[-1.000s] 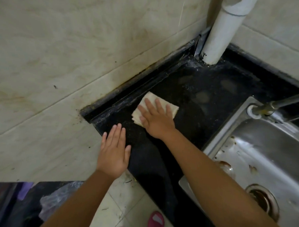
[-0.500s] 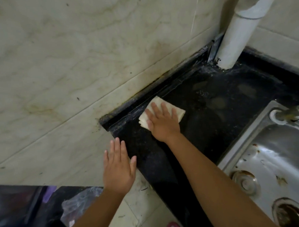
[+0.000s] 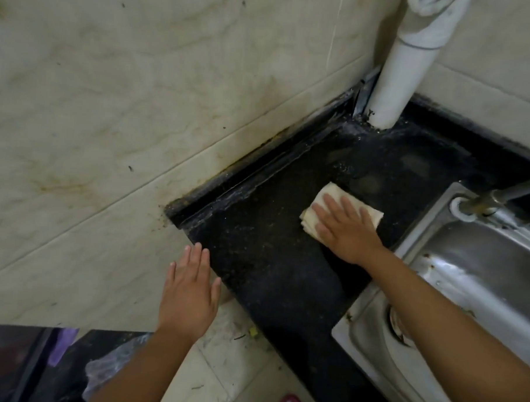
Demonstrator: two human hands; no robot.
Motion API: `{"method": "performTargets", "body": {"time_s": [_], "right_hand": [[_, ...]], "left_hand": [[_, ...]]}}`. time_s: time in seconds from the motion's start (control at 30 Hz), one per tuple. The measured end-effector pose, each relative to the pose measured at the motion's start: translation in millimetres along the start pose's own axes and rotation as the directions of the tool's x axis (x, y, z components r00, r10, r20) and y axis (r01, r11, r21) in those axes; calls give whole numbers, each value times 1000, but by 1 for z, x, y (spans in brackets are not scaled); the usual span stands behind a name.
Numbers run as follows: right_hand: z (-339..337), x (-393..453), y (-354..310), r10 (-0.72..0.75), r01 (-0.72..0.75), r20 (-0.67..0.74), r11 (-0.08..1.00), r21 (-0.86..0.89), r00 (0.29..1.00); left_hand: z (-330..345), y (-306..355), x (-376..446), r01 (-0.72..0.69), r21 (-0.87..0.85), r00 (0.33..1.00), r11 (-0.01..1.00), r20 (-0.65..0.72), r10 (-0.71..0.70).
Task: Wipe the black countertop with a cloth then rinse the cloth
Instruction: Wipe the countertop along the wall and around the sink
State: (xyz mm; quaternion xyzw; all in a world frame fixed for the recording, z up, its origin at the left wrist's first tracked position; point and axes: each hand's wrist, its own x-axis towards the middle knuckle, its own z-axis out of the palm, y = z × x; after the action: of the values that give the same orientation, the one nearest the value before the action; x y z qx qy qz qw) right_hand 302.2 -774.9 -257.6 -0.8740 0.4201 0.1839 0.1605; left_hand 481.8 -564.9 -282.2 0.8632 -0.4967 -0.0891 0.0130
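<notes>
Right hand (image 3: 346, 228) lies flat, fingers straight, pressing folded cloth (image 3: 342, 208) onto black tabletop (image 3: 255, 246); grip clasps nothing. Left hand (image 3: 190, 291) open, hovering. We advise even pressure, overlapping strokes toward sink (image 3: 479, 280) beside the grip.

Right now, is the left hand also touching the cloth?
No, the left hand is spread open by the countertop's left edge, apart from the cloth, which only the right hand presses flat.
</notes>
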Motion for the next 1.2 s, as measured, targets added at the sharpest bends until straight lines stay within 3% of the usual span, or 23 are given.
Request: {"method": "performTargets", "body": {"time_s": [0.1, 0.23, 0.27, 0.43, 0.57, 0.7, 0.83, 0.9, 1.03, 1.2], "right_hand": [[-2, 4, -10, 80, -77, -32, 993, 89, 996], [23, -29, -21, -106, 107, -16, 994, 16, 994], [24, -37, -14, -87, 87, 0, 996, 10, 996], [19, -46, 0, 198, -198, 20, 980, 16, 980], [3, -21, 19, 312, -311, 6, 946, 96, 950], [-23, 13, 67, 437, -428, -65, 896, 116, 897], [-44, 47, 75, 503, -480, -59, 849, 221, 862], [-47, 61, 66, 469, -440, -77, 865, 242, 880], [-36, 71, 27, 246, -223, -135, 961, 164, 960], [-5, 27, 25, 39, -33, -153, 999, 39, 988]], "left_hand": [[-7, 11, 3, 0, 12, 1000, 1000, 2, 0], [-26, 44, 15, -51, 30, 999, 998, 6, 51], [-27, 52, 21, -72, 16, 997, 997, -2, 72], [-25, 95, 57, -106, -39, 994, 994, 26, 107], [-15, 104, 72, -102, -40, 990, 994, 97, 106], [-9, 102, 69, -93, -61, 992, 994, 84, 98], [-9, 102, 69, -91, -63, 993, 994, 71, 95], [-7, 102, 69, -87, -73, 993, 994, 69, 92], [-5, 104, 72, -87, -47, 994, 995, 62, 89], [-6, 104, 72, -76, -52, 993, 996, 84, 80]]}}
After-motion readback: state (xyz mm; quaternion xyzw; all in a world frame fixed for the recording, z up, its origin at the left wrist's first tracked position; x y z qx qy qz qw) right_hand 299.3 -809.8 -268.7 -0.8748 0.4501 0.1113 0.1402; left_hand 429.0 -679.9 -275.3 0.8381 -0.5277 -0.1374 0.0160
